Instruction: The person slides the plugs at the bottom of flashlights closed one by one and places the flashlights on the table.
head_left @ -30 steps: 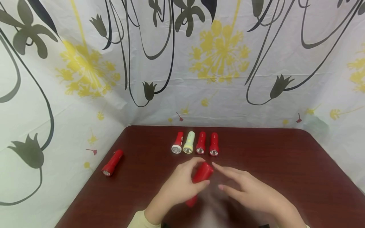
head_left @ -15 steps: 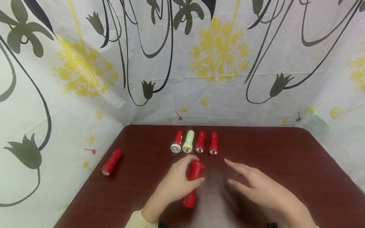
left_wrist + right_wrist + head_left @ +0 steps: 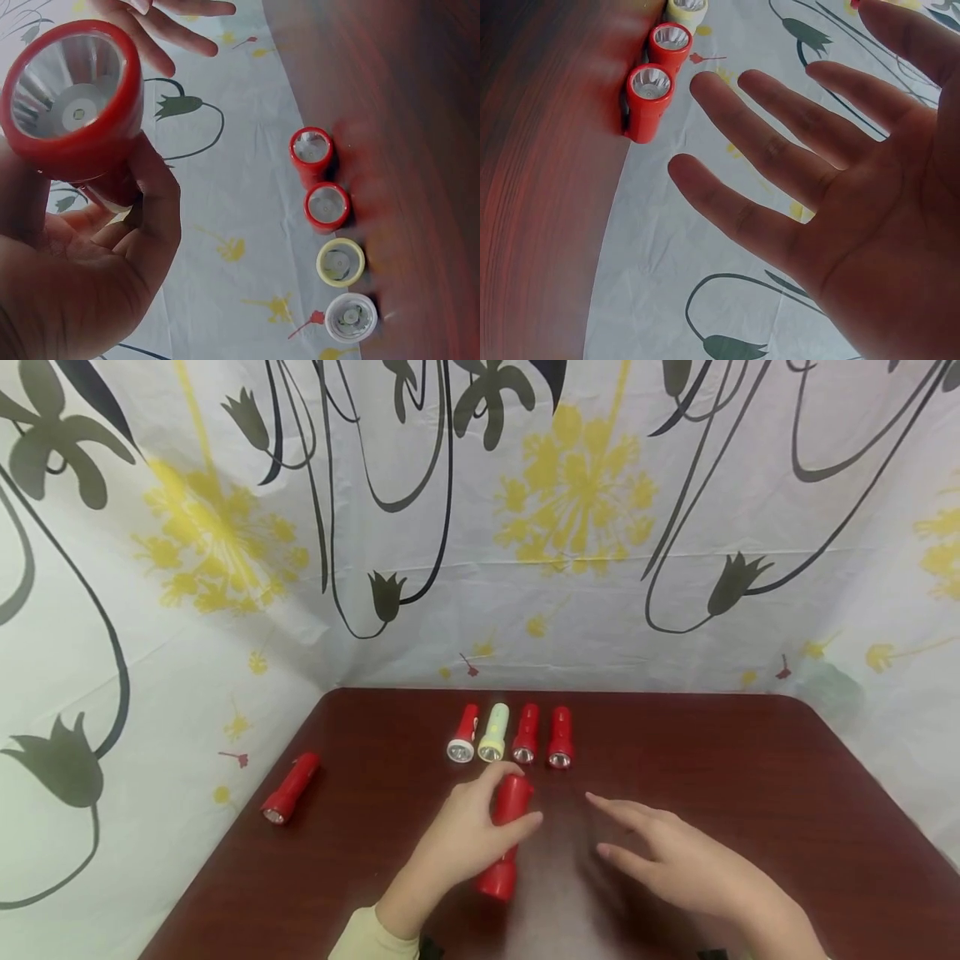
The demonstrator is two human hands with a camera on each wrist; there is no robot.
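Note:
My left hand [image 3: 465, 835] grips a red flashlight [image 3: 498, 878] above the near middle of the table. Its wide lens end points back toward me in the head view. In the left wrist view the flashlight's silver reflector [image 3: 71, 90] faces the camera, with the fingers [image 3: 159, 202] curled round the body below. To the right, my right hand [image 3: 675, 860] hovers apart from the flashlight, holding nothing. The right wrist view shows its palm and spread, straight fingers [image 3: 735, 210].
At the back stand a red flashlight with a white rim [image 3: 463, 735], a pale green one [image 3: 494, 732] and two red ones [image 3: 526, 735], [image 3: 560, 739] in a row. Another red flashlight [image 3: 291, 788] lies at the table's left edge. Patterned cloth [image 3: 480, 643] hangs behind the dark red table [image 3: 720, 760].
The held flashlight has swung from a slant to nearly upright in the head view, and moved slightly left with my left hand. My right hand has drawn away to the right.

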